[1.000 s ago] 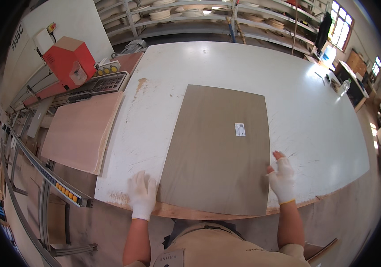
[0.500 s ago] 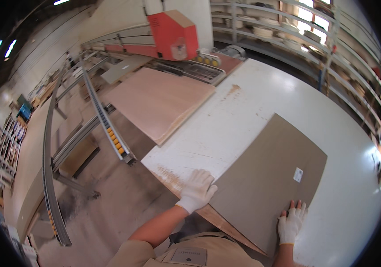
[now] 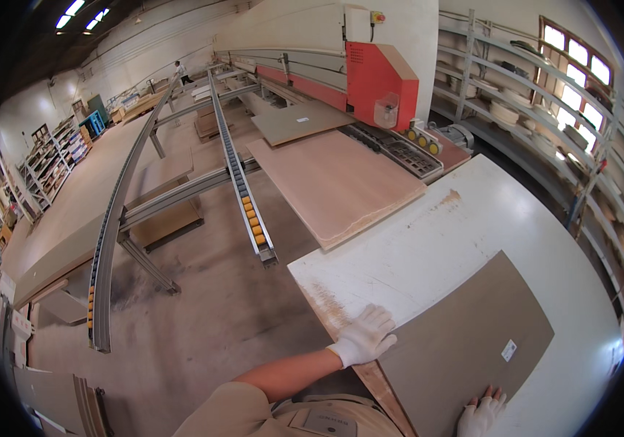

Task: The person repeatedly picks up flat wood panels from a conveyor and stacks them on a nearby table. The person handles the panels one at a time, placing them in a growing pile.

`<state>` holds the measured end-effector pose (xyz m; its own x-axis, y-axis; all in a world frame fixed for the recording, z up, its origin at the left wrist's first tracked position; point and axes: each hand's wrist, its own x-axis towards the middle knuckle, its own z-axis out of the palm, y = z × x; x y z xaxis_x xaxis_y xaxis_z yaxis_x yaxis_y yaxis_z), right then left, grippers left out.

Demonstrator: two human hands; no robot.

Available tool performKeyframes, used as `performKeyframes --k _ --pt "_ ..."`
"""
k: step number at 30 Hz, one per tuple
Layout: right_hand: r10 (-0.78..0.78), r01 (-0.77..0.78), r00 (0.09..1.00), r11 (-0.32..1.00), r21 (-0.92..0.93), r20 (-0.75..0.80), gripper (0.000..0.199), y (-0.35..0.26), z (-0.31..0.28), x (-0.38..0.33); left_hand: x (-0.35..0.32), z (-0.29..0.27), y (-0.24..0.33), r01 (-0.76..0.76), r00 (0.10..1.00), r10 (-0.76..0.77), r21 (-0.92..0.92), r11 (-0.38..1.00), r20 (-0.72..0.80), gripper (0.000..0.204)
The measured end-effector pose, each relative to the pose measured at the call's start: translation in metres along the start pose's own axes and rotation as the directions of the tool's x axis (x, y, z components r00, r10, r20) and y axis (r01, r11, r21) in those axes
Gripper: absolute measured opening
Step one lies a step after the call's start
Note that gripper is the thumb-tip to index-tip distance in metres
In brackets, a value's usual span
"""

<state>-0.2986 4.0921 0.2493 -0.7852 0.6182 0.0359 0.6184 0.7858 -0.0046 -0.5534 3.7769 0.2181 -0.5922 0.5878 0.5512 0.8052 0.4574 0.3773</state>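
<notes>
The fingers (image 3: 379, 320) of the left hand (image 3: 363, 336), in a white work glove, lie spread and flat, palm down, on the near left corner of a grey-brown board (image 3: 465, 349); they press on it rather than close round anything. The right hand (image 3: 481, 415), gloved the same way, shows only at the lower edge of the view, its fingers apart and resting on the near edge of the same board, with nothing clamped between them. The board lies flat on a white tabletop (image 3: 428, 247), covering its near right part, and carries a small white label (image 3: 509, 350) towards its right side. A thin strip of lighter wood (image 3: 381, 393) shows along the board's near edge by the person's body. The bare tabletop has brownish scuffs near the left hand and another brown smear (image 3: 449, 198) farther back. Beyond the tabletop, to the left, lies a stack of pale pinkish wood panels (image 3: 334, 178), just beside the tabletop's far left edge. Behind the stack stands a red machine housing (image 3: 381, 80) with a bed of rollers (image 3: 407, 149) beside it. A long metal rail with yellow rollers (image 3: 243, 189) runs over the concrete floor (image 3: 203, 306), well apart from the hands. Metal shelving (image 3: 538, 95) lines the right wall.
</notes>
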Motion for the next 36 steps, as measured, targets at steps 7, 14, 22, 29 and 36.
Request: performKeyframes --k 7,14,22,29,36 --pt "-0.014 0.013 1.0 1.0 0.024 0.016 0.06 -0.002 -0.002 0.0 -0.006 0.002 -0.002 0.008 1.0 -0.007 -0.031 0.999 0.026 0.031" --pt "-0.01 0.01 1.0 1.0 -0.006 0.023 0.06 -0.003 -0.005 -0.001 -0.011 0.009 -0.005 0.011 0.999 -0.01 -0.015 1.0 0.032 0.036" --pt "0.002 -0.002 0.999 1.0 0.0 0.045 0.061 -0.007 -0.011 -0.002 -0.017 0.016 -0.009 0.037 0.998 -0.037 -0.002 0.999 0.058 0.039" --pt "0.005 -0.004 1.0 1.0 -0.009 0.028 0.061 -0.004 -0.005 -0.002 -0.016 0.012 -0.006 0.065 0.993 -0.062 -0.033 0.997 0.105 0.04" --pt "0.022 -0.023 0.999 0.999 0.026 0.041 0.061 -0.004 -0.004 -0.002 -0.017 0.013 -0.006 0.047 0.997 -0.045 -0.035 0.998 0.063 0.039"
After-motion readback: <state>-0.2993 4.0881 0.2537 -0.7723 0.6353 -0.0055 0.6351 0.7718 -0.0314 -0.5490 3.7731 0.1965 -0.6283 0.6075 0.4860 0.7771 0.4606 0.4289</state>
